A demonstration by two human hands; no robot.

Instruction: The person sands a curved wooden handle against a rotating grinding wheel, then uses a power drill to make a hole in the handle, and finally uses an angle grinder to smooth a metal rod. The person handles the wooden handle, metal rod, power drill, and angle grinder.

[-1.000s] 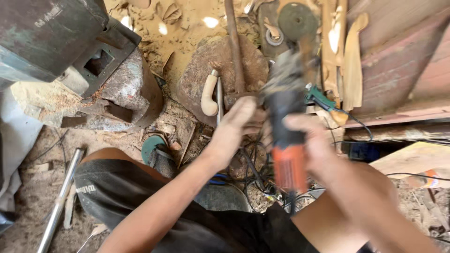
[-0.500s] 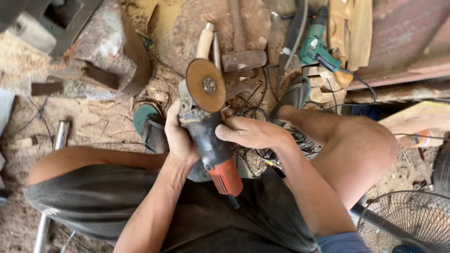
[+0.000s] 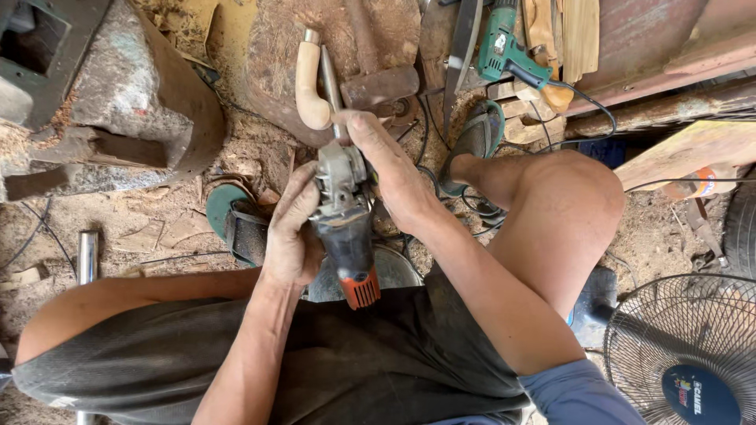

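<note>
Angle grinder (image 3: 344, 228) clasped by left hand (image 3: 290, 236), right hand (image 3: 387, 173) on head.

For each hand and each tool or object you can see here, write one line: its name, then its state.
left hand: closed around the angle grinder's body
right hand: gripping the grinder's head from above
angle grinder: held by both hands, orange tail toward the person
green drill: lying on the ground, corded, untouched
curved wooden handle: lying on the ground, untouched
fan: lying beside the right knee; running or not, cannot tell
</note>
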